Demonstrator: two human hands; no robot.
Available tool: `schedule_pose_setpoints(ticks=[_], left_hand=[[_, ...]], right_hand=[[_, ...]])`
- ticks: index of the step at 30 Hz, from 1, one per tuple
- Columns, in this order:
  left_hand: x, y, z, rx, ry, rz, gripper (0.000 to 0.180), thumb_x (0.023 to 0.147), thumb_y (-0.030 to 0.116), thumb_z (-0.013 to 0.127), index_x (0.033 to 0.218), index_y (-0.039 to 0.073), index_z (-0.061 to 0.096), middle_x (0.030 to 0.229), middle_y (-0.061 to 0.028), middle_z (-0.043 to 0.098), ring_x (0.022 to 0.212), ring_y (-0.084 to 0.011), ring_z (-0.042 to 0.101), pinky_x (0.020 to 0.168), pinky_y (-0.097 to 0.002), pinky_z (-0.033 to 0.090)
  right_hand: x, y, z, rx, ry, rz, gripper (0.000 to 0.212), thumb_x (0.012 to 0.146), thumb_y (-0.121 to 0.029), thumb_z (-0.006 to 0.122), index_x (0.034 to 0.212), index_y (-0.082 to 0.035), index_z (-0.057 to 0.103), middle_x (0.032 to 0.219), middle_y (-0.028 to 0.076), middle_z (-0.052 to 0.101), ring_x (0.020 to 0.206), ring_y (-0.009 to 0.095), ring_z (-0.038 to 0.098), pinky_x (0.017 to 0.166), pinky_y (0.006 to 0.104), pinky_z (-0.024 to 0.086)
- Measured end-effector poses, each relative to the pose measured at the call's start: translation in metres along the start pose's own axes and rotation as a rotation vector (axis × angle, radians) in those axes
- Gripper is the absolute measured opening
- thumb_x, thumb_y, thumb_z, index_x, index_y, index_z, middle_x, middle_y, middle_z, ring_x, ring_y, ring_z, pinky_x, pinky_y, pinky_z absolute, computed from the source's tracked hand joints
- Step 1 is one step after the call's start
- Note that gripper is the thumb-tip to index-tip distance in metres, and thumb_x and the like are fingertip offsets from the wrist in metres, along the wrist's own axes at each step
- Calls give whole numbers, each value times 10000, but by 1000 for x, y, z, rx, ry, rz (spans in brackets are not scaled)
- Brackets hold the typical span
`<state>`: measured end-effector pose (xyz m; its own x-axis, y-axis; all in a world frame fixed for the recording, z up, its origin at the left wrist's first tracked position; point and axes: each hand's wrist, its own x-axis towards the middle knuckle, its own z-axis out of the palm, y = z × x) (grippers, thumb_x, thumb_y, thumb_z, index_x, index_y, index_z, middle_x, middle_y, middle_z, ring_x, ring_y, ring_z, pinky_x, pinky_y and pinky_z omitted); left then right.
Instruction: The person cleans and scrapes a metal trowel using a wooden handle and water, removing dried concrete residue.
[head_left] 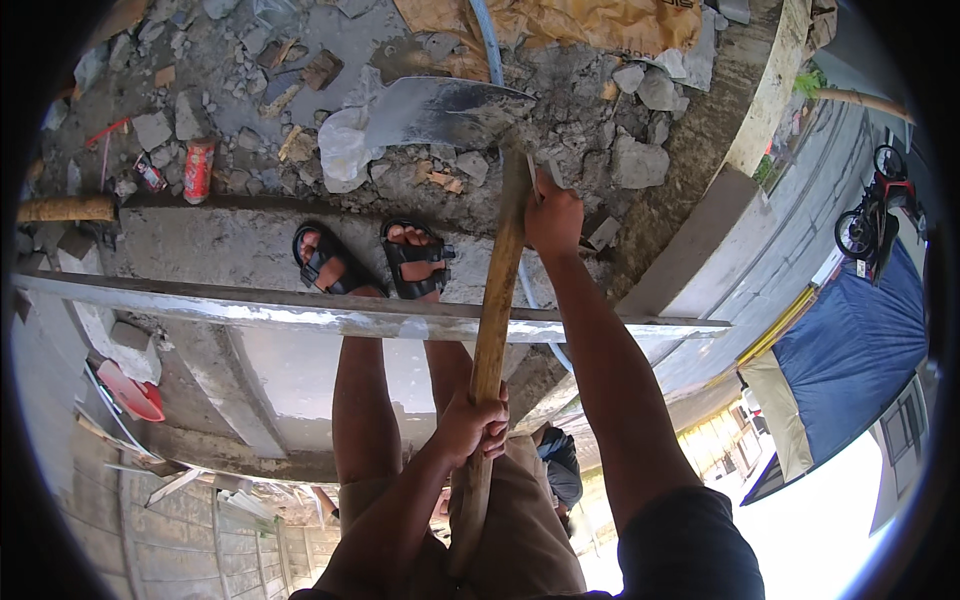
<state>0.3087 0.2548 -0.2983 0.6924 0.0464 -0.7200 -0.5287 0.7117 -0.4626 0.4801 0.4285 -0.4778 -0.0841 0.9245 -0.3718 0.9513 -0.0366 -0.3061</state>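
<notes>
A hoe slants up the middle, with a long wooden handle (492, 315) and a broad grey metal blade (440, 112) smeared with mud or cement. Its blade rests over the rubble. My left hand (476, 428) is wrapped round the lower part of the handle, in front of my thighs. Close beside the hoe's head, my right hand (554, 218) is closed on a thin, flat, light-edged piece (534, 172); its kind I cannot make out. Next to the blade lies a crumpled clear plastic bag (345, 148).
A long straight bar (270, 308) crosses before my shins. My sandalled feet stand on a concrete ledge (210, 240). Around lie broken concrete (640, 162), a red can (198, 172), a torn brown sack (600, 25) and a blue hose (488, 40). A person (560, 468) is behind; a motorcycle (875, 215) stands right.
</notes>
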Motion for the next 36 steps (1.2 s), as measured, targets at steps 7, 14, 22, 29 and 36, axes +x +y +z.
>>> schedule_pose_setpoints(ticks=[7, 14, 22, 29, 36], left_hand=[[-6, -1, -6, -33, 28, 19, 213, 833, 66, 597, 1010, 99, 483, 592, -18, 440, 397, -127, 402, 394, -327, 344], [-5, 0, -6, -20, 37, 21, 216, 828, 63, 590, 1009, 102, 480, 591, -19, 442, 392, -127, 399, 391, -326, 342], [-4, 2, -1, 0, 18, 7, 222, 824, 68, 588, 1013, 104, 478, 597, -18, 444, 391, -127, 404, 386, -325, 345], [-4, 1, -2, -27, 5, 2, 235, 817, 71, 595, 1017, 107, 477, 595, -16, 439, 388, -127, 402, 384, -326, 346], [-7, 2, -10, -40, 14, 22, 228, 816, 69, 595, 1005, 110, 475, 591, -17, 435, 389, -128, 402, 387, -326, 341]], right_hand=[[-60, -32, -16, 98, 105, -85, 223, 831, -34, 651, 1049, -57, 691, 739, 222, 656, 693, 446, 647, 632, 503, 539], [-46, -36, -14, 74, -130, 117, 262, 824, -43, 639, 1086, -21, 643, 964, 169, 718, 776, 433, 638, 745, 509, 551], [4, -15, 3, 0, -69, 127, 83, 831, -71, 632, 910, -61, 607, 760, 218, 672, 752, 468, 657, 708, 533, 559], [3, -8, -2, -9, -72, 102, 166, 831, -87, 656, 992, -43, 656, 800, 199, 698, 755, 442, 658, 738, 518, 570], [-32, -41, -17, 12, -174, 68, 283, 819, -71, 661, 1102, -74, 653, 858, 190, 702, 827, 416, 648, 757, 496, 569]])
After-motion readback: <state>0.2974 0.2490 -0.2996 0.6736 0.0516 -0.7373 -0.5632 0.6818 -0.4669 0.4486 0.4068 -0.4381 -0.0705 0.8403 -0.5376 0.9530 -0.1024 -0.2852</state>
